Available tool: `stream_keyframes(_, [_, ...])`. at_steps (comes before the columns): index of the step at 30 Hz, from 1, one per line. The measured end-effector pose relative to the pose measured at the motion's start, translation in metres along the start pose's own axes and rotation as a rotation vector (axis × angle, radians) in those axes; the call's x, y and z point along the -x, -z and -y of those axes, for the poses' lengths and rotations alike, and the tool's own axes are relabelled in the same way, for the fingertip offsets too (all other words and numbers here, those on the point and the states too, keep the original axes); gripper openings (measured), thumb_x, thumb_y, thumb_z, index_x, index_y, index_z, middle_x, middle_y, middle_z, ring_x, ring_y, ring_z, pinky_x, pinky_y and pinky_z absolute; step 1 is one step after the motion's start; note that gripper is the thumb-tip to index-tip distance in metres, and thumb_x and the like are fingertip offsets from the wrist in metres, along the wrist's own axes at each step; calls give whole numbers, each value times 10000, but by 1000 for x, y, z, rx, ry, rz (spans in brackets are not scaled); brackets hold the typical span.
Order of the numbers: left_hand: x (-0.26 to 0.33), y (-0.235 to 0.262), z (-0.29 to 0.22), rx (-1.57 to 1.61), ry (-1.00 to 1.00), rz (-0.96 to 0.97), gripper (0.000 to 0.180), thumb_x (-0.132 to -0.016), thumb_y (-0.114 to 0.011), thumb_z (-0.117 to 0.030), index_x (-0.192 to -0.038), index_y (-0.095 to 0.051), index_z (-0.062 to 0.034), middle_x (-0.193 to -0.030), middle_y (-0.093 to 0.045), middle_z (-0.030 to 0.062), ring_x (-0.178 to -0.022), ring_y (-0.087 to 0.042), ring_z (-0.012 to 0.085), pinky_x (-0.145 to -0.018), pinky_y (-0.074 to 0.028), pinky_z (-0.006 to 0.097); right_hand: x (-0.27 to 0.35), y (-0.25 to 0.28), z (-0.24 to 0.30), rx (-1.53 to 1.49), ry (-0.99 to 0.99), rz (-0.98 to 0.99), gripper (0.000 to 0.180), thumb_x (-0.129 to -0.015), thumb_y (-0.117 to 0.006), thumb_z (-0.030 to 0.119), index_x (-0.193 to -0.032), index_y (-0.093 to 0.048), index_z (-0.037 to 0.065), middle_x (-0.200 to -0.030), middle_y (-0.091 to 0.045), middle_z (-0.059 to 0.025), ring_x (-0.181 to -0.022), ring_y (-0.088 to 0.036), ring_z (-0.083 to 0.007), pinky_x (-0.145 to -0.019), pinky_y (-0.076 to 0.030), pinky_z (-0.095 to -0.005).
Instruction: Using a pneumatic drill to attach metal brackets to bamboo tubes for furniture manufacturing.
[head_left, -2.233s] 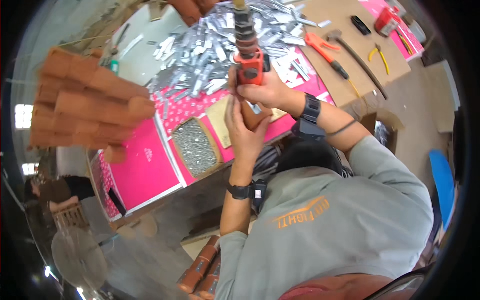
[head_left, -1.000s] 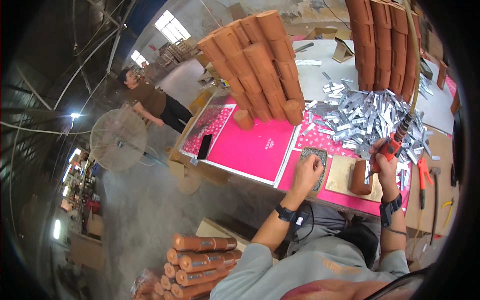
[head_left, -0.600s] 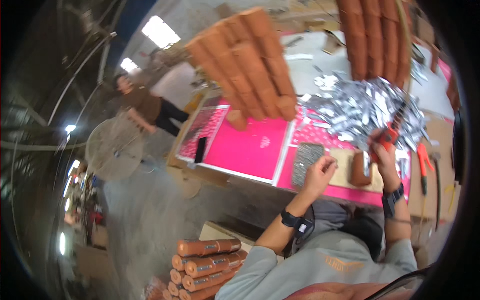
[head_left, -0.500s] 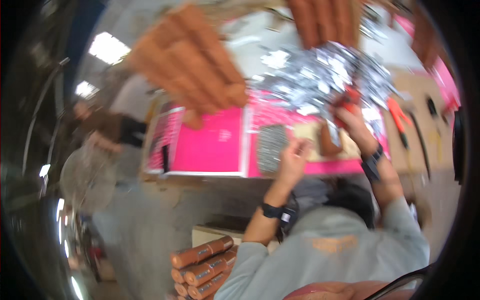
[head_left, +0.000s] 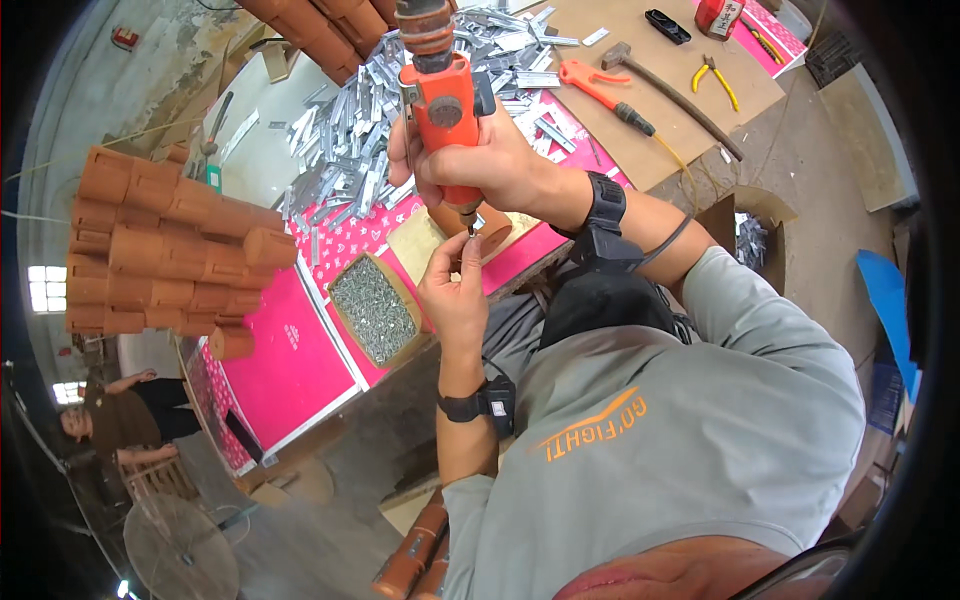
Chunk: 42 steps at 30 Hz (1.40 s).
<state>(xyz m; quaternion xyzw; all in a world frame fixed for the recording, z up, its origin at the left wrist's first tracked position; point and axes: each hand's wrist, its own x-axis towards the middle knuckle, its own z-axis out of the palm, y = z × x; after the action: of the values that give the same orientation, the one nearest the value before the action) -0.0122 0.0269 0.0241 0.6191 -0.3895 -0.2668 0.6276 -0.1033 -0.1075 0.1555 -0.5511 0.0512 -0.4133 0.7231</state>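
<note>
My right hand (head_left: 500, 165) is wrapped around an orange power screwdriver (head_left: 445, 95), held upright with its bit pointing down. The bit's tip meets a short terracotta-coloured piece (head_left: 492, 240) that lies on a tan board (head_left: 415, 240) at the bench's near edge. My left hand (head_left: 455, 290) reaches up from below, its fingertips closed on the piece's near end right at the bit. Any screw there is too small to make out. Both wrists carry black bands.
An open box of screws (head_left: 375, 308) sits left of my left hand on pink sheeting (head_left: 290, 360). Beyond are a pile of metal brackets (head_left: 350, 130), a stack of terracotta tubes (head_left: 170, 245), a hammer (head_left: 665, 85) and yellow pliers (head_left: 715, 78). Another person (head_left: 110, 420) stands lower left beside a fan (head_left: 185, 550).
The view has swung from the room on the left back over the bench. My left hand has left the screw box and now grips the piece under the driver's bit.
</note>
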Motion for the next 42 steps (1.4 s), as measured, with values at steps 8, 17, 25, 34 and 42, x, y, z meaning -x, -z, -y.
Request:
stream_keyframes(8, [0,-4,-8,1,4,22,211,-949,-699,-100,-1084,-672,59,-962,-715,69,-856,-651,94,-774,-520,236,-1,3,-4,3,-40,-15,225,-730,-624,23,-947,-633,-36,-822,-697,-121,-621,-646,-143,-558,-524,-280])
stream_keyframes(17, [-1,-5,-6,-17,27,-9,184,-944,-704,-94,-1052,-679,54,-929,-712,60,-834,-649,85,-751,-515,223,0,5,-9,46,7,-17,235,-767,-630,28,-994,-629,-31,-836,-704,-115,-639,-649,-135,-568,-532,-279])
stream_keyframes(25, [0,-10,-6,-101,2,-69,209,-923,-731,-121,-1032,-703,55,-862,-698,32,-730,-581,57,-664,-465,211,3,10,-9,166,16,50,247,-771,-588,12,-1015,-621,-13,-898,-690,-119,-716,-654,-136,-648,-528,-273])
stream_keyframes(34, [-21,-14,-3,-188,-45,-134,186,-877,-761,-128,-999,-742,11,-919,-688,38,-766,-558,99,-678,-458,261,-12,15,-30,127,93,40,325,-788,-593,-6,-1110,-545,-8,-899,-668,-108,-735,-657,-148,-641,-564,-311])
stream_keyframes(42, [-69,-11,11,-541,-370,-137,144,-815,-776,-99,-944,-767,-36,-1125,-675,108,-1094,-583,296,-981,-436,413,-35,31,-56,166,84,-59,340,-802,-619,41,-1133,-553,-2,-908,-672,-106,-701,-648,-145,-629,-560,-308])
